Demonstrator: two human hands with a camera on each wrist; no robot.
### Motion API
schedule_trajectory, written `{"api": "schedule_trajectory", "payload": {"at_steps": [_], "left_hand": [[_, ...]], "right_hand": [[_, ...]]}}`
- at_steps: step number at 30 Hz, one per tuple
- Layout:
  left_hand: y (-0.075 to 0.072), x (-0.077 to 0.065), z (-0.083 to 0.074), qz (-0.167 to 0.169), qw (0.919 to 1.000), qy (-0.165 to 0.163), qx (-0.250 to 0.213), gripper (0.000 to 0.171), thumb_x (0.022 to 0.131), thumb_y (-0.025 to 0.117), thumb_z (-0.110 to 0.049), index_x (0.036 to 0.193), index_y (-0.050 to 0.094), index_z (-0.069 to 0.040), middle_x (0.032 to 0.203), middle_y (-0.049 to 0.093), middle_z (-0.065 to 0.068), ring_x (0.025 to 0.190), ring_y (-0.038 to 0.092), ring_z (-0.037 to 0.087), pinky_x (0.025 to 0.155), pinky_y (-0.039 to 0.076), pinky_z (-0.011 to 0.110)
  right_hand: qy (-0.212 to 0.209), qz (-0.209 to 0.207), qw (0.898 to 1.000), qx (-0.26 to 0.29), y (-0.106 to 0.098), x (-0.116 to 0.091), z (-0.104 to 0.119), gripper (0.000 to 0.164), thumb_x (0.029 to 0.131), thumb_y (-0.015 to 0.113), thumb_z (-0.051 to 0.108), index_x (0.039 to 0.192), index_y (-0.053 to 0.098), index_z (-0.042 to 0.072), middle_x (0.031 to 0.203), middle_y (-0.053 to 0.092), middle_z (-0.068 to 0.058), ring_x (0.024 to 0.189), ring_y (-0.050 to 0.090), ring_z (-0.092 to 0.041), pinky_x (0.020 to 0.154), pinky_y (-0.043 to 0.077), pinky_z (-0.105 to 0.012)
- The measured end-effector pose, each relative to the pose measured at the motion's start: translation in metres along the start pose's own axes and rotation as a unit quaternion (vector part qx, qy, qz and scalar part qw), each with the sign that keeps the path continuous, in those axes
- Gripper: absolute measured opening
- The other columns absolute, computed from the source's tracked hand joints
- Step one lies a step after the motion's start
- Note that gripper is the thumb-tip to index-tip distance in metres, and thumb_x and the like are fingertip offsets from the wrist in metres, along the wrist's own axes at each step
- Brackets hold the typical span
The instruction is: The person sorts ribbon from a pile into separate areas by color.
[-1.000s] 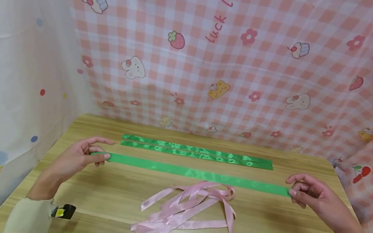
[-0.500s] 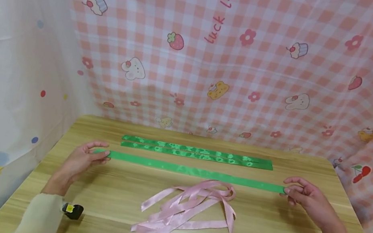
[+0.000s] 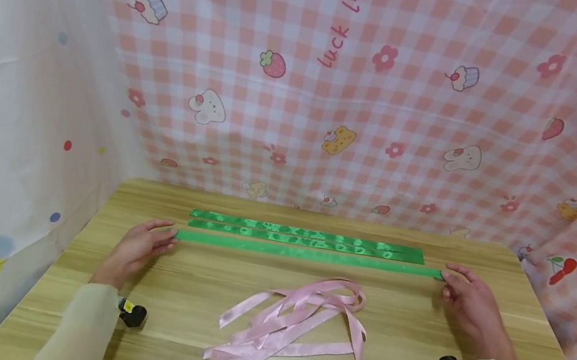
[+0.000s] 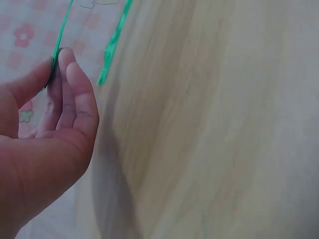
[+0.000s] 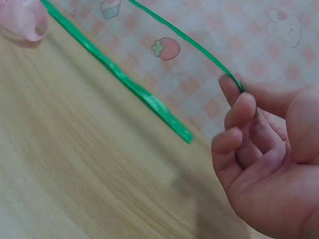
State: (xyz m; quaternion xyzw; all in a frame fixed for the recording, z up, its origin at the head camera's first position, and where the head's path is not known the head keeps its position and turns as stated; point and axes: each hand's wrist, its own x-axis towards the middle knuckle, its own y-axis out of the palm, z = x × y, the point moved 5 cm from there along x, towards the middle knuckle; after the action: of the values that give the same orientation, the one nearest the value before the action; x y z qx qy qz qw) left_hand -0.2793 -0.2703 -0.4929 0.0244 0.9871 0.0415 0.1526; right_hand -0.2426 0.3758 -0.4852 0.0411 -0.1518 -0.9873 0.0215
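A green satin ribbon (image 3: 305, 253) is stretched nearly straight, left to right, above the table. My left hand (image 3: 145, 243) pinches its left end between thumb and fingers. At the other end my right hand (image 3: 470, 300) pinches it the same way; the right wrist view shows the ribbon (image 5: 199, 47) running up from the thumb and fingertips. Just behind it, two more green ribbon strips (image 3: 308, 236) lie flat side by side on the table. A loose tangle of pink ribbon (image 3: 293, 332) lies nearer the front, between my forearms.
The wooden table (image 3: 176, 313) carries all the ribbons. A pink checked cloth (image 3: 301, 100) hangs behind its back edge and along the right. A white patterned cloth (image 3: 17, 68) hangs at the left.
Both hands have moved away from me and somewhat inward, carrying the green ribbon back toward the two lying strips. The pink ribbon and those strips have stayed put.
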Motion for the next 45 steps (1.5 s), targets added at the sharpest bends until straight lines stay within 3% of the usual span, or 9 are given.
{"api": "schedule_trajectory", "payload": {"at_steps": [4,8,11,15,27,35,39,43,45], "left_hand": [[0.003,0.010,0.003,-0.012,0.9999,0.002,-0.009,0.060,0.101,0.057,-0.009,0.149,0.027,0.009,0.088,0.069,-0.006,0.082,0.068,0.005,0.078,0.055,0.019],[0.003,0.018,0.003,-0.045,0.9989,0.013,-0.006,0.060,0.097,0.062,-0.004,0.146,0.030,0.011,0.083,0.070,-0.006,0.076,0.068,0.005,0.074,0.056,0.019],[0.001,0.022,0.002,-0.071,0.9966,0.025,0.033,0.058,0.094,0.067,-0.004,0.141,0.037,0.011,0.081,0.071,-0.009,0.074,0.069,0.004,0.073,0.056,0.019],[-0.001,0.028,-0.002,-0.094,0.9910,0.027,0.092,0.058,0.092,0.071,-0.011,0.140,0.043,0.008,0.078,0.071,-0.015,0.074,0.067,0.000,0.071,0.054,0.017],[-0.001,0.037,-0.004,-0.106,0.9894,-0.010,0.098,0.060,0.089,0.074,-0.012,0.139,0.047,0.006,0.080,0.057,-0.012,0.068,0.053,0.000,0.062,0.048,0.016],[-0.001,0.039,-0.003,-0.132,0.9790,-0.029,0.153,0.057,0.090,0.074,-0.020,0.137,0.051,0.000,0.088,0.053,-0.010,0.066,0.045,0.001,0.059,0.041,0.018],[0.002,0.039,-0.002,-0.141,0.9767,-0.040,0.157,0.057,0.090,0.074,-0.022,0.138,0.051,-0.001,0.105,0.055,-0.003,0.082,0.046,0.006,0.066,0.041,0.020],[0.004,0.039,-0.001,-0.149,0.9746,-0.051,0.159,0.057,0.091,0.073,-0.024,0.139,0.051,-0.004,0.127,0.052,0.004,0.101,0.044,0.011,0.076,0.041,0.020],[0.006,0.039,-0.001,-0.152,0.9750,-0.053,0.153,0.058,0.091,0.073,-0.024,0.140,0.051,-0.004,0.128,0.051,0.005,0.099,0.045,0.010,0.074,0.041,0.020]], "right_hand": [[-0.010,-0.057,0.998,-0.036,-0.003,0.008,-0.004,0.013,0.100,0.057,0.005,0.105,0.060,0.017,0.074,0.068,0.006,0.062,0.059,-0.005,0.056,0.049,-0.019],[-0.017,-0.150,0.979,-0.141,-0.006,0.014,-0.005,0.013,0.096,0.066,0.013,0.107,0.059,0.015,0.071,0.067,0.013,0.060,0.054,-0.002,0.055,0.046,-0.019],[-0.021,-0.210,0.958,-0.192,-0.008,0.018,-0.005,0.021,0.094,0.070,0.017,0.110,0.057,0.012,0.073,0.068,0.019,0.060,0.053,-0.001,0.055,0.043,-0.019],[-0.027,-0.249,0.950,-0.185,-0.011,0.025,-0.008,0.024,0.091,0.072,0.013,0.110,0.058,0.009,0.071,0.069,0.021,0.065,0.058,0.003,0.058,0.041,-0.016],[-0.041,-0.297,0.934,-0.195,-0.010,0.035,-0.012,0.029,0.089,0.071,0.006,0.113,0.056,0.006,0.065,0.067,0.022,0.064,0.060,0.007,0.055,0.038,-0.013],[-0.055,-0.297,0.900,-0.314,-0.007,0.037,-0.013,0.039,0.089,0.071,0.009,0.123,0.055,-0.003,0.059,0.055,0.036,0.063,0.053,0.014,0.067,0.039,-0.011],[-0.056,-0.301,0.892,-0.332,-0.007,0.037,-0.016,0.040,0.090,0.070,0.009,0.124,0.054,-0.003,0.058,0.053,0.037,0.063,0.051,0.014,0.067,0.038,-0.012],[-0.055,-0.300,0.892,-0.334,-0.008,0.038,-0.019,0.040,0.090,0.071,0.008,0.124,0.053,-0.002,0.058,0.052,0.036,0.063,0.051,0.014,0.067,0.038,-0.012],[-0.056,-0.298,0.892,-0.335,-0.009,0.038,-0.019,0.040,0.090,0.071,0.009,0.124,0.053,-0.003,0.059,0.053,0.035,0.063,0.052,0.013,0.068,0.038,-0.012]]}}
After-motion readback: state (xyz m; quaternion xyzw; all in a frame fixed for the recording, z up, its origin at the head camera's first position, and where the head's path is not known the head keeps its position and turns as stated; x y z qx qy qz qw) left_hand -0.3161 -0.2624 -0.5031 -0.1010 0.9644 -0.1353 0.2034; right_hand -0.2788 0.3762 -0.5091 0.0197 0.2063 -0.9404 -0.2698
